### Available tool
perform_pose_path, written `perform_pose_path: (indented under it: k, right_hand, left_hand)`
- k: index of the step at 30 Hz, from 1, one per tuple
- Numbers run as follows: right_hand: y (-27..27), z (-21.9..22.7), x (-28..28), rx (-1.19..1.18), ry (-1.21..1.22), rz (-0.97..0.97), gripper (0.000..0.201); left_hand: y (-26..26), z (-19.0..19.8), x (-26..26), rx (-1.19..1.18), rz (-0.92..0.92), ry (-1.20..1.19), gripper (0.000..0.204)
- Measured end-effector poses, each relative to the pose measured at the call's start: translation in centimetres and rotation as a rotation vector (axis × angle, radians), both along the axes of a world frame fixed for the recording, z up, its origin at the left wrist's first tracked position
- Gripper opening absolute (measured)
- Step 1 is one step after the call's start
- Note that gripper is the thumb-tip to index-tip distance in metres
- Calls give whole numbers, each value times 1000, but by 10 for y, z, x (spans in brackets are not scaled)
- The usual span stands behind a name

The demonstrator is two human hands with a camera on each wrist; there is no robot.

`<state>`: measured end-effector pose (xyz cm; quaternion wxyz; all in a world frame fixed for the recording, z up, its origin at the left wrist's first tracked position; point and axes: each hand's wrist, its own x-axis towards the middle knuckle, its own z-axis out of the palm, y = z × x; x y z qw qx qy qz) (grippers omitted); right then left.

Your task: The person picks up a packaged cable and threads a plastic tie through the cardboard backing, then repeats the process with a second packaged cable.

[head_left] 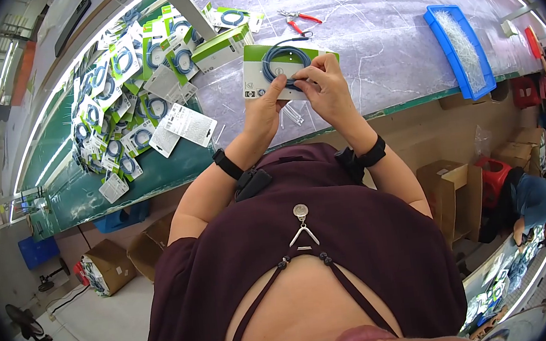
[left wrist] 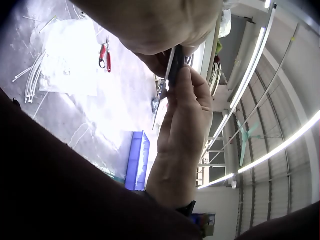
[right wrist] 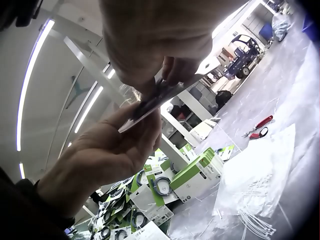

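A green-and-white backing card bearing a coil of blue cable is held up over the grey table in the head view. My left hand grips the card's lower left edge, thumb on the front beside the coil. With bent fingertips my right hand pinches the bottom of the coil, close to the left thumb. The left wrist view has the card edge-on between both hands. From the right wrist, my right hand covers most of the coil, and the left hand supports the card from below.
Many carded cables are heaped on the left, beside a green-and-white box. Red-handled cutters lie beyond the card. White thin strips lie on a plastic bag. A blue tray sits right.
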<state>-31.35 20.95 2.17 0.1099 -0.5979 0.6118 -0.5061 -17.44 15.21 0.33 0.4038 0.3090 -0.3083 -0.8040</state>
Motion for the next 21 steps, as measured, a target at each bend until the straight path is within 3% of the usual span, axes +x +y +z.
perform_pose_path:
  k: [7,9,10,13,16,18,19,21]
  right_hand:
    - [-7,-7,-29,-108,19,-125,14]
    - [-2,-23,-49,-29,-255,-282,9]
    - [-2,-41,-57,-14,-264,-286,9]
    - [-1,-136,-58,240,-65,-61,7]
    - [-4,-201,-6,376,-77,140,15]
    - [-10,-232,23,754,-16,8,23]
    - [-15,-238,31,754,-20,17,23]
    - [-22,-243,44,774,192,-44,26]
  left_hand:
    - [-20,-16,2,-1,83,-33,33]
    - [-29,-26,9,12,109,-70,33]
    - [-34,-30,15,7,129,-61,34]
    - [-41,-41,24,2,186,-50,34]
    - [-45,-42,34,3,240,-76,35]
    - [-46,-45,41,21,250,-88,36]
    - [-47,-46,43,34,250,-86,36]
    - [-47,-51,46,49,255,-86,37]
